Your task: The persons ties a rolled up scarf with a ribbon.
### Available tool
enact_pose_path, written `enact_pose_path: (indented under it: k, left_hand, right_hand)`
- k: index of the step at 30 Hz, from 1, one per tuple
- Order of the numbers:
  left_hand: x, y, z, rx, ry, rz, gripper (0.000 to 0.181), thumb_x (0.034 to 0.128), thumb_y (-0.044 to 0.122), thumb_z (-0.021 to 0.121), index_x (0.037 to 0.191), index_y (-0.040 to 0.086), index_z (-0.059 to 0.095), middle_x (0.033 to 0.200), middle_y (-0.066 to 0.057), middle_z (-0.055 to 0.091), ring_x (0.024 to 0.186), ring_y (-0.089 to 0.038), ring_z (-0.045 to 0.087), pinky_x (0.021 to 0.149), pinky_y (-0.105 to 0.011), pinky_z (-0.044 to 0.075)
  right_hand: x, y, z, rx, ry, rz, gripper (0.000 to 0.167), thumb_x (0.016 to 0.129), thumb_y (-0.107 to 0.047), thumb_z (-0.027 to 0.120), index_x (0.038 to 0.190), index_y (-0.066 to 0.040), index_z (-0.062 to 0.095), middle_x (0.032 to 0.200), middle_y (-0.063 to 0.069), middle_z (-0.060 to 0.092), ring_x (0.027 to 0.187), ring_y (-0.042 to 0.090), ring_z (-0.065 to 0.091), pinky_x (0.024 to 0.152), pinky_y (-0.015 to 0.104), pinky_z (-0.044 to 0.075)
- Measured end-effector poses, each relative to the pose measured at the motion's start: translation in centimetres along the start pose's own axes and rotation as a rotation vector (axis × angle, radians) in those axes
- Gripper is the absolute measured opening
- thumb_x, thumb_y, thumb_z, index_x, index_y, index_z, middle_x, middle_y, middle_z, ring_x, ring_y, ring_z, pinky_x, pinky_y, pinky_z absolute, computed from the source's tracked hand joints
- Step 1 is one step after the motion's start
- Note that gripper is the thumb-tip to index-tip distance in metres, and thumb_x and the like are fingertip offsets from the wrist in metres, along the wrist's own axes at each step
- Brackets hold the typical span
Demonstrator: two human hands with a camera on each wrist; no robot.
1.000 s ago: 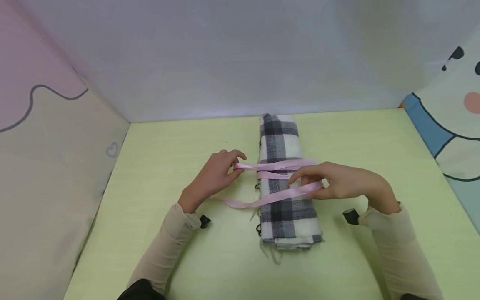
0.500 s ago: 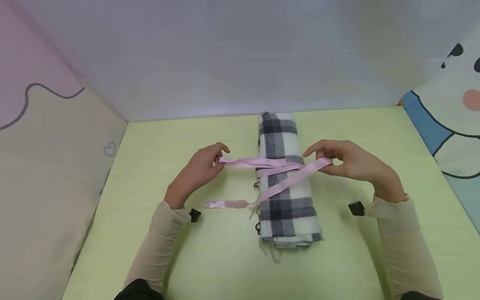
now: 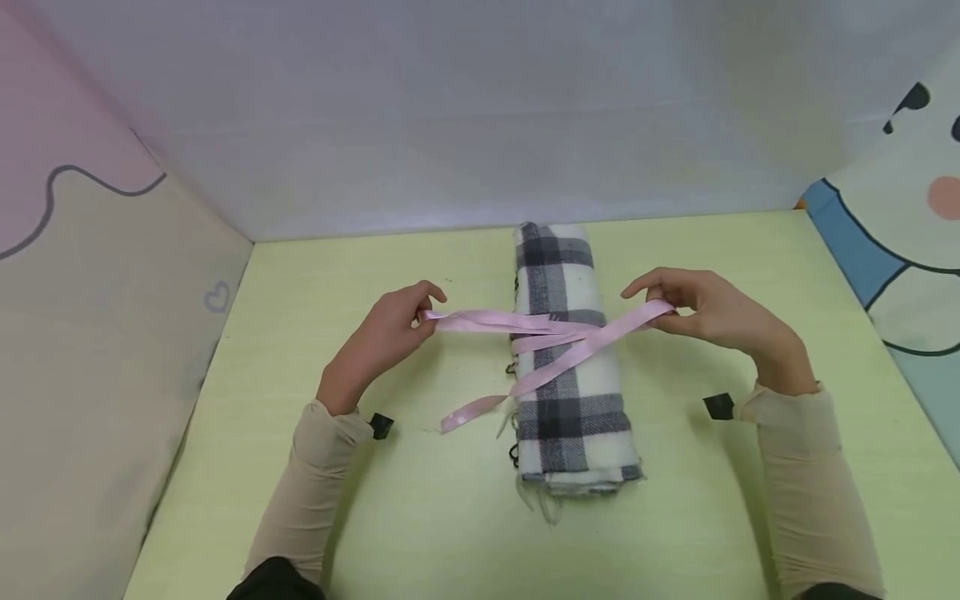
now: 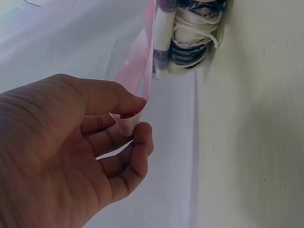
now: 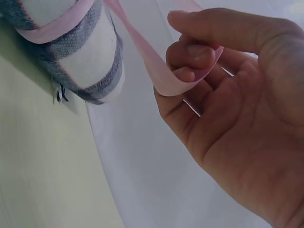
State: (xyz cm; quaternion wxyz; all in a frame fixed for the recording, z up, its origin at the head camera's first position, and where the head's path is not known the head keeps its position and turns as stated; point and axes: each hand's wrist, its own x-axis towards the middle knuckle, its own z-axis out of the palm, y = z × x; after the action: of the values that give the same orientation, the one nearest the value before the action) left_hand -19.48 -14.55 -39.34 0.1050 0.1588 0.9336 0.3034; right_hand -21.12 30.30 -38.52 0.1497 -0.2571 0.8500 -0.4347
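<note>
Left hand (image 3: 384,335) pinches the ribbon (image 3: 558,367) left of the scarf (image 3: 566,421), right hand (image 3: 723,315) grips it opposite, both above the tabletop (image 3: 420,508)!

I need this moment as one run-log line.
left hand: holds pink ribbon; right hand: holds ribbon; plaid cloth: on table, ribbon across it

There are two hands (image 3: 378,337) (image 3: 723,312), two sleeves (image 3: 307,492) (image 3: 810,483), one ribbon (image 3: 570,358), one cloth (image 3: 564,421), one table (image 3: 420,525).
</note>
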Motion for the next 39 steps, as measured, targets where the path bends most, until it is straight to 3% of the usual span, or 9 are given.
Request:
enact_pose_path:
  k: [6,12,17,21,29,34,39]
  left_hand:
    - [0.0,-0.6,0.3,-0.028,0.009,0.015,0.031,0.0997,0.006,0.063,0.131,0.005,0.062,0.099,-0.009,0.068,0.092,-0.025,0.062,0.084,-0.040,0.051]
    - [-0.8,-1.7,0.7,-0.088,0.036,-0.025,0.028,0.1015,0.011,0.062,0.129,0.010,0.063,0.097,-0.006,0.065,0.092,-0.024,0.061,0.084,-0.040,0.051]
    - [-1.6,-2.3,0.5,-0.119,0.072,-0.044,0.026,0.1012,0.012,0.062,0.127,0.010,0.063,0.094,-0.004,0.061,0.092,-0.024,0.060,0.086,-0.039,0.050]
    - [-2.0,-2.9,0.2,-0.130,0.111,-0.055,0.023,0.1018,0.013,0.064,0.125,0.009,0.064,0.092,-0.004,0.057,0.090,-0.023,0.059,0.087,-0.039,0.050]
    - [-2.6,-3.9,-0.9,-0.133,0.160,-0.064,0.027,0.1033,0.011,0.064,0.130,0.006,0.063,0.103,-0.009,0.064,0.095,-0.024,0.061,0.089,-0.041,0.051]
    - [-3.0,-4.3,-1.9,-0.122,0.187,-0.066,0.028,0.1022,0.005,0.062,0.130,0.005,0.062,0.108,-0.013,0.065,0.096,-0.028,0.061,0.088,-0.041,0.050]
    - [-3.5,-4.7,-2.5,-0.105,0.212,-0.070,0.030,0.1018,0.003,0.060,0.131,0.003,0.061,0.111,-0.014,0.066,0.098,-0.028,0.062,0.089,-0.041,0.051]
  right_hand:
    - [-0.3,0.8,-0.3,0.021,0.039,0.022,0.040,0.096,-0.003,0.074,0.131,-0.020,0.068,0.092,0.002,0.062,0.078,0.016,0.062,0.068,0.029,0.045]
    - [-0.7,1.4,-0.5,0.056,0.073,0.067,0.036,0.099,-0.002,0.069,0.132,-0.014,0.067,0.096,0.000,0.065,0.082,0.021,0.066,0.073,0.022,0.055]
    - [-0.8,1.8,-0.4,0.097,0.096,0.089,0.030,0.104,-0.005,0.063,0.133,-0.010,0.065,0.101,0.001,0.066,0.086,0.017,0.067,0.078,0.025,0.060]
    - [-0.7,2.2,-0.4,0.104,0.120,0.081,0.029,0.104,-0.007,0.062,0.133,-0.007,0.065,0.102,0.003,0.067,0.086,0.013,0.067,0.079,0.022,0.059]
    - [-0.6,3.5,-0.5,0.122,0.217,0.099,0.026,0.106,-0.011,0.060,0.131,-0.004,0.066,0.103,-0.007,0.075,0.094,0.007,0.073,0.089,0.012,0.051]
    - [-0.7,4.2,-0.7,0.098,0.271,0.139,0.026,0.107,-0.016,0.059,0.130,-0.006,0.067,0.113,-0.012,0.070,0.099,0.004,0.069,0.088,0.012,0.050]
    - [-0.9,5.0,-0.8,0.118,0.300,0.130,0.028,0.108,-0.015,0.058,0.131,-0.001,0.065,0.117,-0.014,0.067,0.099,0.002,0.067,0.087,0.012,0.051]
